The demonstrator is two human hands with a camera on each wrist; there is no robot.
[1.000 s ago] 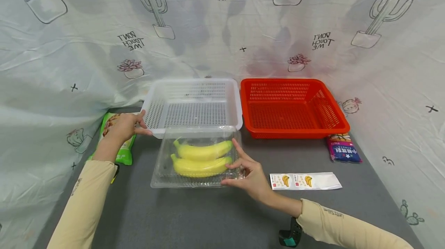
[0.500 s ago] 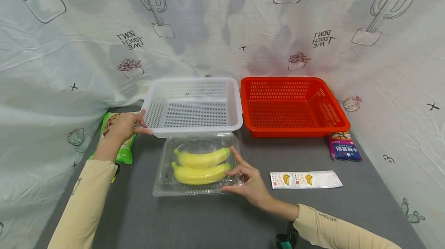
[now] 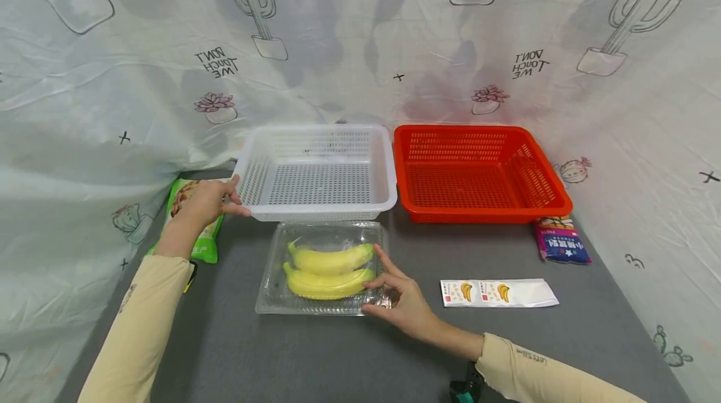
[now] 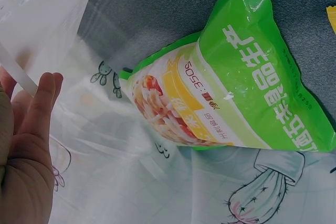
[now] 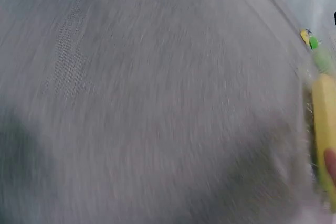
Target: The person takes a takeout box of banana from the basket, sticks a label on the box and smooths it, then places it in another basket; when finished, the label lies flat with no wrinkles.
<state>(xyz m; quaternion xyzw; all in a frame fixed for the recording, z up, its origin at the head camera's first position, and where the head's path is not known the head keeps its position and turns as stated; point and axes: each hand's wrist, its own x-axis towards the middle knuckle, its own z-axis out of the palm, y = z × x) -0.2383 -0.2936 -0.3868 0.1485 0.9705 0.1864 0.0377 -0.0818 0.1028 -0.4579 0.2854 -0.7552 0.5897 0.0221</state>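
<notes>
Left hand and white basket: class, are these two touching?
Touching. The left wrist view shows the left hand gripping the rim of the white basket.

Two bananas (image 3: 327,284), two baskets (image 3: 490,215), one box (image 3: 315,310)

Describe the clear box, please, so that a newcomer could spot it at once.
On the grey table, find the white basket beside the red basket. In front of the white basket is the clear box, with the right hand at its side. Unlike the baskets, it is see-through and holds two bananas.
</notes>
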